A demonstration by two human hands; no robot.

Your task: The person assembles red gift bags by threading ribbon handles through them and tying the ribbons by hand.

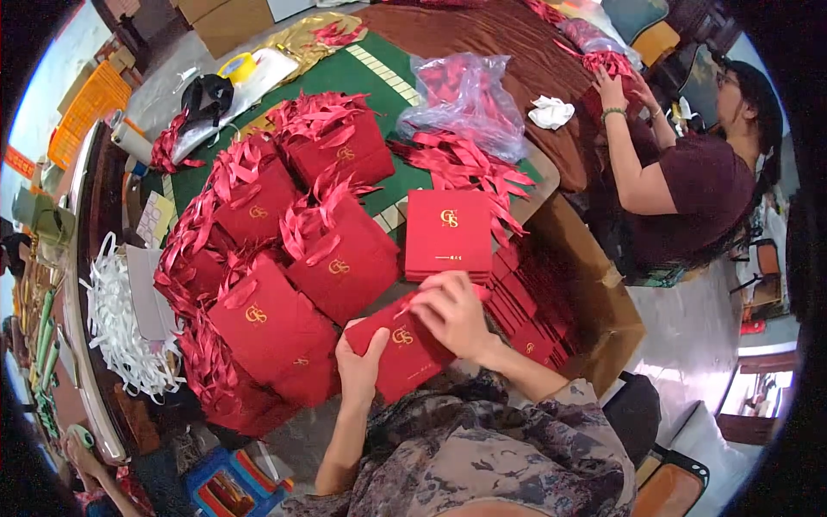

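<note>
A flat red gift box (398, 346) is gripped between the left hand (360, 366) and right hand (454, 314) at six o'clock; a slackened grip could drop it off the bench (349, 73).

Crowded bench, little open room

Red gift bags (284, 258) pile up on the left, a box stack (449, 234) stands ahead, an open carton (586, 302) blocks the right; only green mat (345, 73) beyond lies bare.

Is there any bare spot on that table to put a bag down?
Some: the green mat shows bare behind the red gift bags, left of the plastic bag of ribbons. The brown cloth beyond is open too. Near both hands it's crowded with bags and stacked red boxes.
</note>
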